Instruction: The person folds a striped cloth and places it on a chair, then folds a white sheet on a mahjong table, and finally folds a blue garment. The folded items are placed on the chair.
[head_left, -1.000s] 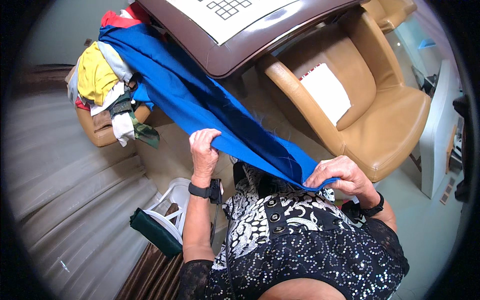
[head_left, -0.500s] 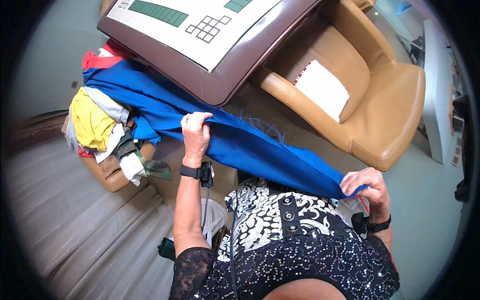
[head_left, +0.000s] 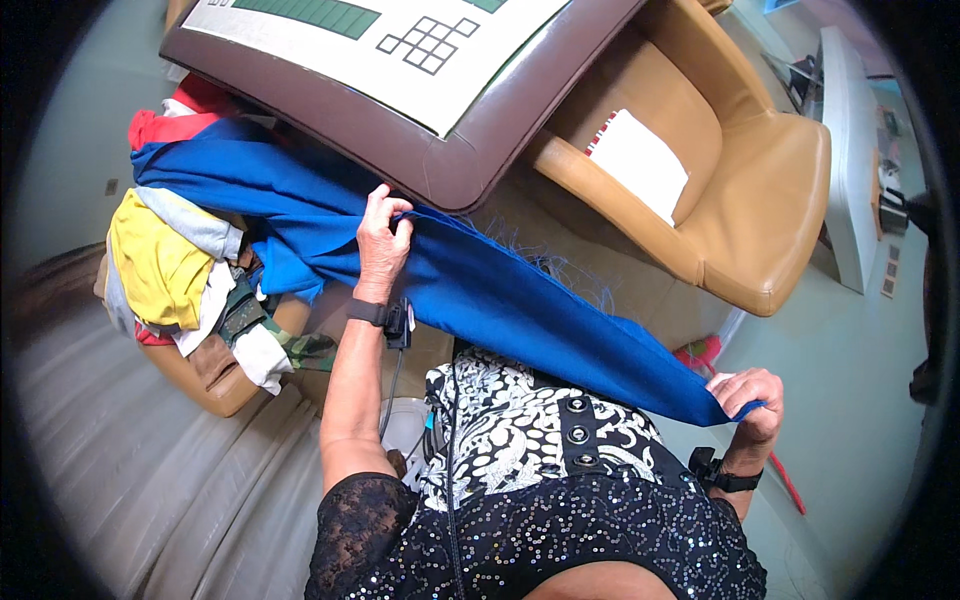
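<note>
A long piece of blue fabric with a frayed upper edge stretches between my two hands, in front of my body. My left hand pinches its upper edge close to the table corner. At the lower right, my right hand grips the fabric's end, with a bit of blue showing past the fingers. Leftward the cloth carries on in loose folds, partly under the table's edge, beside a red piece of cloth. Each wrist wears a black strap with a small device.
A brown-edged table with a white patterned sheet stands ahead. To its right is a tan armchair holding white material. Yellow, grey, white and camouflage cloths are heaped on a tan seat at left.
My hands have spread slightly farther apart, the left moving up and left, the right moving right and down. The blue fabric between them is longer. The view has shifted a little.
</note>
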